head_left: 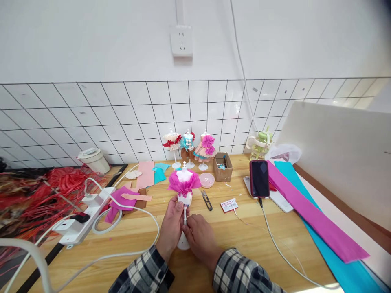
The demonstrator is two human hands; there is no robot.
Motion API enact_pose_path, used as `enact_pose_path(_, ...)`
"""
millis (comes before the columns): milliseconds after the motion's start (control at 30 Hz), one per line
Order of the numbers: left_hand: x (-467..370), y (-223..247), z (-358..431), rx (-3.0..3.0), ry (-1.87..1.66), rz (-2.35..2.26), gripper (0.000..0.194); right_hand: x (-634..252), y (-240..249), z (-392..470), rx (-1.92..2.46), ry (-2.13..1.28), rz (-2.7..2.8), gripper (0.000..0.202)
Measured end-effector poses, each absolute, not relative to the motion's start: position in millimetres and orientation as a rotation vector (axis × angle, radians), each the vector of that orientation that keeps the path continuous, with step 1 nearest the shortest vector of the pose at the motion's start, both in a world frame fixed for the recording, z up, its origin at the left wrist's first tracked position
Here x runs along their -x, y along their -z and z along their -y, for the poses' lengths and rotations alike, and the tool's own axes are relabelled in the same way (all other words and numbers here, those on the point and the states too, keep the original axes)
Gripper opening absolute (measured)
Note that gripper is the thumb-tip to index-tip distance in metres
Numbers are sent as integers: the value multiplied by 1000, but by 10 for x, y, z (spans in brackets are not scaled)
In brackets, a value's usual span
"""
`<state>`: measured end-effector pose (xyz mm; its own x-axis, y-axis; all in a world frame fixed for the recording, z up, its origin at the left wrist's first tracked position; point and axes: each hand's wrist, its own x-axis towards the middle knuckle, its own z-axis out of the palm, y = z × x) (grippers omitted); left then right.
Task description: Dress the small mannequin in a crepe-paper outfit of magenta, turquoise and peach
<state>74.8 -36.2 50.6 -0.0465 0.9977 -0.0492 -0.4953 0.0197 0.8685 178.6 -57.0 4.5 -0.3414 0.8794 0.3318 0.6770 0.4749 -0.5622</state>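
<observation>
The small white mannequin (184,198) was upright at the near middle of the wooden table (232,252), a magenta paper ruffle (175,183) spread around its chest. The left hand (170,226) was pinching it from the left, thumb just under the body. The right hand (202,236) had its fingers curled in beside the pole (185,214); I couldn't tell whether they gripped it. Small scissors (209,202) lay just right of the ruffle. On the far side, three dressed mannequins (188,142) stood in a row, left of a cardboard box (222,174), while a phone (259,179) was over on the right.
</observation>
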Motion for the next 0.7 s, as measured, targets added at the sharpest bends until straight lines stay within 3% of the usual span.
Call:
enact_pose_path(167,-547,-541,385,-946,-1483,-1038,40,-1758,74,614,1073,-457,2188,28)
enact_pose_path(367,-345,-835,262,-1150,-1387,-1127,95,-1821,123,643,1063,-464,2233,29)
enact_pose_path(700,-365,-960,208,-1151,-1393,-1156,84,-1865,53,690,985,-426,2354,25)
